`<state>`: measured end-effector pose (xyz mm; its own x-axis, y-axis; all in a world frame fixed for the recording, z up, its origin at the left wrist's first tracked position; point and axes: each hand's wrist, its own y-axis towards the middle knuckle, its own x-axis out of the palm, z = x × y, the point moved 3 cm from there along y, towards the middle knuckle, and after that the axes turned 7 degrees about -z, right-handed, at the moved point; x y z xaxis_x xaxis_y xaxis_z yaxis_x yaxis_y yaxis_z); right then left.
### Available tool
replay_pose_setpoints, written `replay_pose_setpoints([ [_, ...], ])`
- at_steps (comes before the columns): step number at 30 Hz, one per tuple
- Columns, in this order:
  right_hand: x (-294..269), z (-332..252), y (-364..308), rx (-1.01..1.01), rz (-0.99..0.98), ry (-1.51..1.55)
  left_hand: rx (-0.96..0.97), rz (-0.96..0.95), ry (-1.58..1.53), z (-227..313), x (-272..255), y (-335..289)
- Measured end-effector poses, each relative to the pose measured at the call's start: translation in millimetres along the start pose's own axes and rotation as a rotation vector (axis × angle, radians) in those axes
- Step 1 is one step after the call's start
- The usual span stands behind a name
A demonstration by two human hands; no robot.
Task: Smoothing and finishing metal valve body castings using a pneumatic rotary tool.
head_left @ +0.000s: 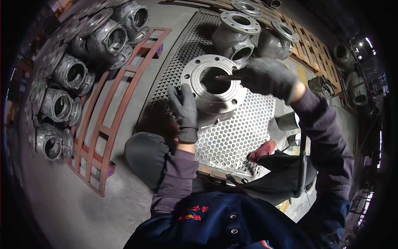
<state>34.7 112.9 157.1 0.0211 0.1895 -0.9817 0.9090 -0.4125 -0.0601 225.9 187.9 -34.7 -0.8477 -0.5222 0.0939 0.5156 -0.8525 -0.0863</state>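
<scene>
A grey metal flanged valve body (227, 97) stands in front of me, its round bolt-holed flange facing up around a dark bore. My left hand (184, 108), in a dark grey glove, holds the flange's left rim, thumb on top and fingers along the outer edge. At the right, my gloved right hand (269, 79) is closed round a slim dark tool (226, 77). The tool's tip reaches over the bore's opening; its exact kind is hard to make out. Most of its handle is hidden inside the glove.
Under the valve body lies a perforated metal plate (232, 145). Beyond it stand more flanged castings (238, 37) and a wooden pallet (313, 52). Leftward, several castings (74, 71) are stacked beside a red metal rack (108, 130). Grey cylindrical pieces (287, 121) stand near my red shoe (264, 151).
</scene>
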Motion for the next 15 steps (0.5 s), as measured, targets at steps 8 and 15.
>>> replay_pose_setpoints([
  [8,-15,19,95,0.341,-0.398,-0.012,0.394,0.126,0.243,-16,23,6],
  [15,-18,12,117,0.219,-0.48,-0.139,0.61,0.275,1.055,-40,14,10],
])
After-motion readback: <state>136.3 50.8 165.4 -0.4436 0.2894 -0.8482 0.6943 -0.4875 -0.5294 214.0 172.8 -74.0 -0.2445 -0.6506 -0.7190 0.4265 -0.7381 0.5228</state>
